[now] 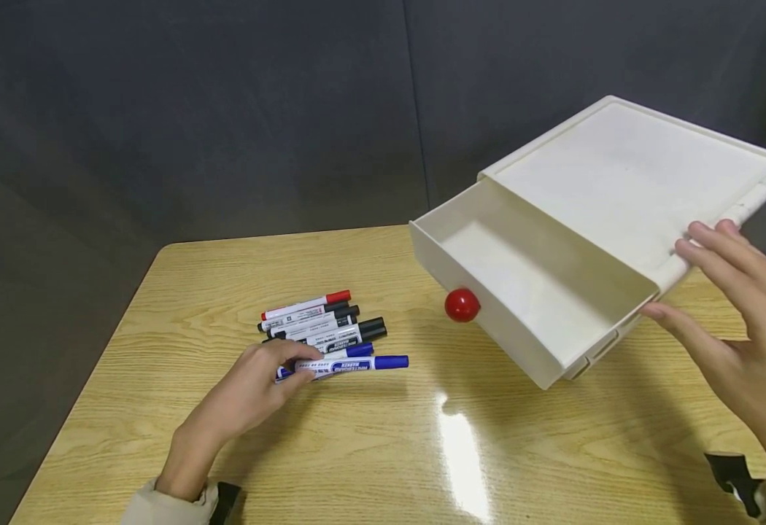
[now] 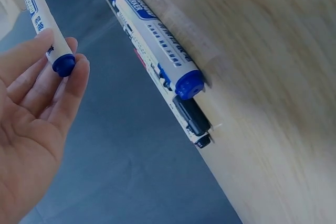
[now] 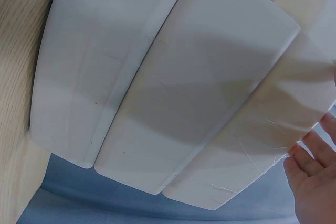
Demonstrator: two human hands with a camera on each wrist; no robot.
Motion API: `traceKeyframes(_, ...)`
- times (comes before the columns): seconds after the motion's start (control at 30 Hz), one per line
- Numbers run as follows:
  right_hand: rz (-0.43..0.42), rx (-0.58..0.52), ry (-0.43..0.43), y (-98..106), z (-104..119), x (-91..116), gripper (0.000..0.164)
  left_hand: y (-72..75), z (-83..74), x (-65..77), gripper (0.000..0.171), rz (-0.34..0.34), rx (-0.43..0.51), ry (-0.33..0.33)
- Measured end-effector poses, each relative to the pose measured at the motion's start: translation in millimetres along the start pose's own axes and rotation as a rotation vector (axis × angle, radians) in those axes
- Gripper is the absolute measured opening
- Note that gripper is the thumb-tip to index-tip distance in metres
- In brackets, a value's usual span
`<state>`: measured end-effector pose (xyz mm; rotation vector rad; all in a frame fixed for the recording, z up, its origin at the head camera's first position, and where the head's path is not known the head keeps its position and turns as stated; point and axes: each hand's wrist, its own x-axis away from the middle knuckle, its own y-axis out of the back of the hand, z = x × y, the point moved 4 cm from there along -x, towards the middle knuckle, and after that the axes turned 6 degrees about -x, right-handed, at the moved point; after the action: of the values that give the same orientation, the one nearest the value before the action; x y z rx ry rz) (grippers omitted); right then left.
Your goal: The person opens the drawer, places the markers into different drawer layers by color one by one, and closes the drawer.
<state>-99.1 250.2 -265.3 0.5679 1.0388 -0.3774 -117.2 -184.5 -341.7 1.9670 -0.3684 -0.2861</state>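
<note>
My left hand [image 1: 252, 383] pinches a blue-capped whiteboard marker [image 1: 357, 364] between thumb and fingers, raised a little above the table. Under it lies another blue marker [image 1: 360, 350], seen large in the left wrist view. On the right stands a white drawer box [image 1: 645, 175] with its top drawer [image 1: 435, 262] pulled out; no items show inside. A round red knob [image 1: 462, 305] sits on the drawer's front. With fingers spread and fairly straight, my right hand [image 1: 760, 328] rests on the box's near top edge.
Beside the blue markers lie a red-capped marker [image 1: 304, 305] and several black-capped markers [image 1: 373, 328], roughly side by side on the wooden table [image 1: 343, 452]. A dark curtain [image 1: 258, 124] hangs behind. The right wrist view shows the box's stacked side panels [image 3: 194, 72].
</note>
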Motion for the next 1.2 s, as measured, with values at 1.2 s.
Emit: traceKeyframes(1.2, -0.005, -0.003, 0.003, 0.2, 1.1, 0.0, 0.077, 30.5, -18.8, -6.3, 0.018, -0.069, -0.006, -0.048)
